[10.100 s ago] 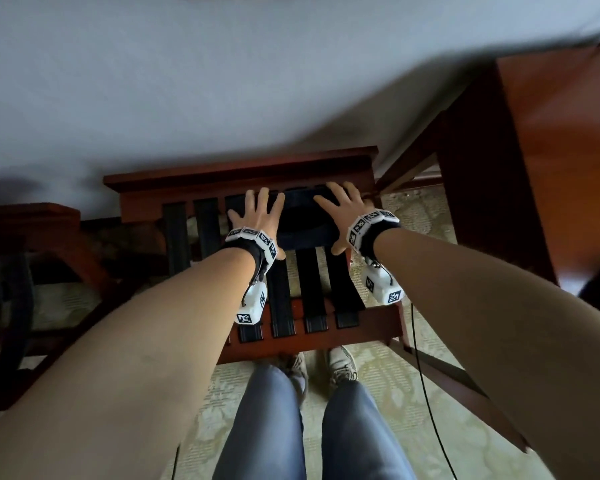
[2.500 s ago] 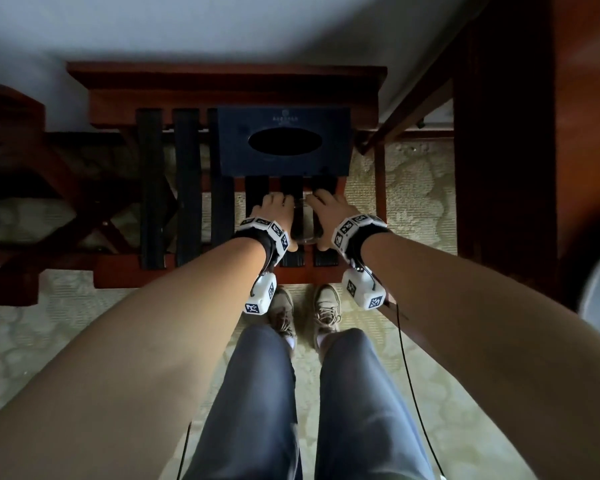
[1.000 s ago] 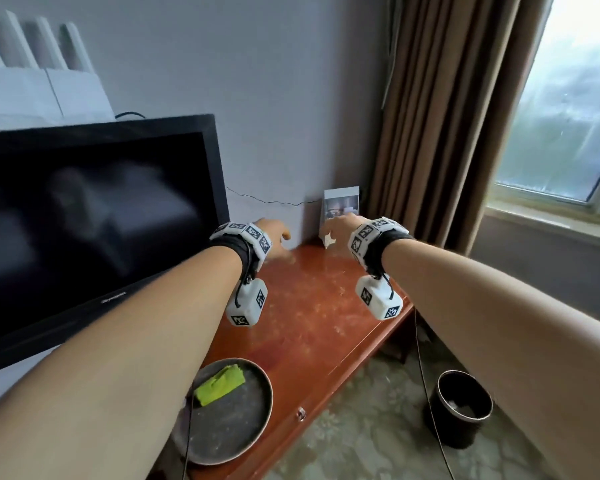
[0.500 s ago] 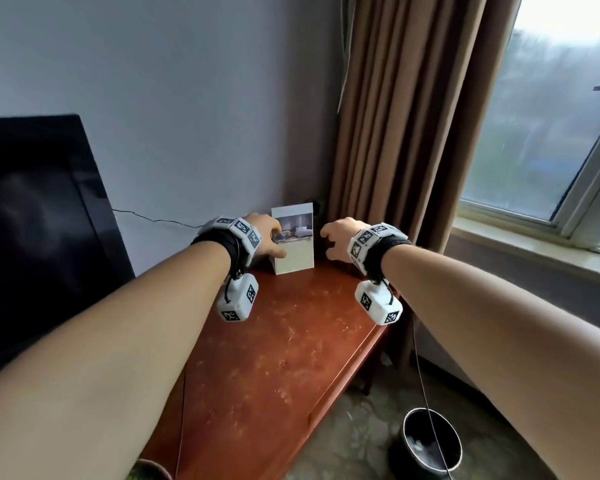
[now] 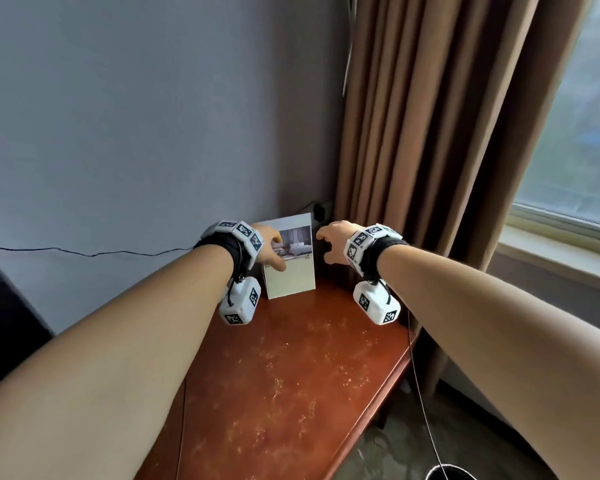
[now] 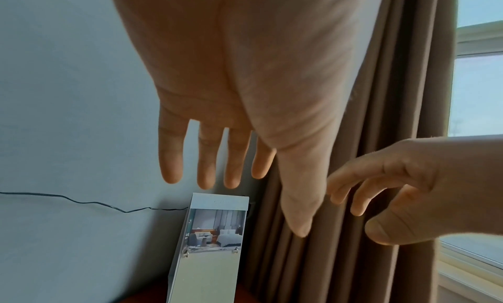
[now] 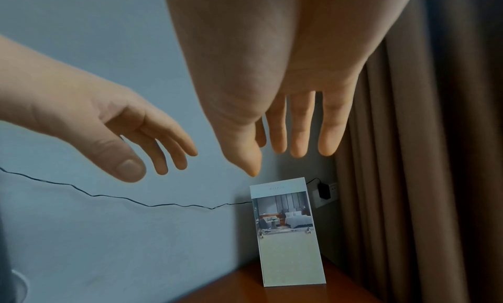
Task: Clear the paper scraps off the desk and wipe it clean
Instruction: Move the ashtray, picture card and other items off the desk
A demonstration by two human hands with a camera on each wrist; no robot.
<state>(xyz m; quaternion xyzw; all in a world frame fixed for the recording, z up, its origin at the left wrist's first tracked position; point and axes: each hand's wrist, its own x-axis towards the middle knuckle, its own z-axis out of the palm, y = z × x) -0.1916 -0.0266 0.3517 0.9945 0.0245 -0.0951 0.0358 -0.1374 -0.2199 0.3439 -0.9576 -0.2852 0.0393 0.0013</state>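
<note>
The red-brown wooden desk (image 5: 291, 427) runs into the corner, its top speckled with fine pale scraps (image 5: 278, 393). A standing photo card (image 5: 291, 261) leans at the desk's back end by the wall. My left hand (image 5: 272, 252) hovers at the card's upper left, fingers straight and holding nothing. My right hand (image 5: 326, 242) hangs just right of the card's top, fingers loosely bent and empty. In the left wrist view the left hand (image 6: 261, 174) floats above the card (image 6: 212, 243). The right wrist view shows the right hand (image 7: 275, 157) above the card (image 7: 288, 232).
Brown curtains (image 5: 413, 133) hang right of the desk beside a window (image 5: 575, 150). A thin black cable (image 5: 101, 252) runs along the wall to a plugged socket (image 7: 324, 192). A dark bin rim (image 5: 444, 474) shows on the floor. A dark screen edge (image 5: 0, 323) sits at left.
I turned from the luggage rack to the desk. Both hands travelled along the desk to the photo card in the corner; the tray with the green cloth left the view.
</note>
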